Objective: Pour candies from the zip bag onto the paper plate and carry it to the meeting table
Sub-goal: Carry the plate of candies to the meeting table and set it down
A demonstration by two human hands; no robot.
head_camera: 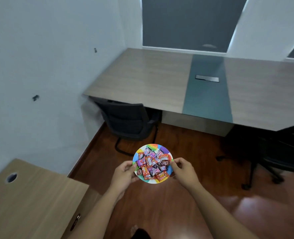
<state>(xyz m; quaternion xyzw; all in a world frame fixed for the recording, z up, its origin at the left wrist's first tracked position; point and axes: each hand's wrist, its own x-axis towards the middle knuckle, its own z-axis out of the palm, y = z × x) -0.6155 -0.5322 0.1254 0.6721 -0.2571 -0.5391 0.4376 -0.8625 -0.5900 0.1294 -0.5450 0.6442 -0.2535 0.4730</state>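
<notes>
Head view: we carry the paper plate (151,146) of candies (152,163), left hand (123,172) and right hand (183,169) pinching its rim; next, reach the far meeting table (142,78).

Big wood-grain bench (142,80) ahead, dark strip (208,94) across middle w/ flush metal cable cover (207,78) set in strip. Smaller bench (30,200) lower left, round grommet hole (11,177) in top. Red-brown wood floor (177,204) carries two dark chairs (130,125) (281,152) by big bench.

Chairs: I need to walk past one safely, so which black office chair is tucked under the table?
The black mesh chair near the white wall; the other stands clear.
</notes>
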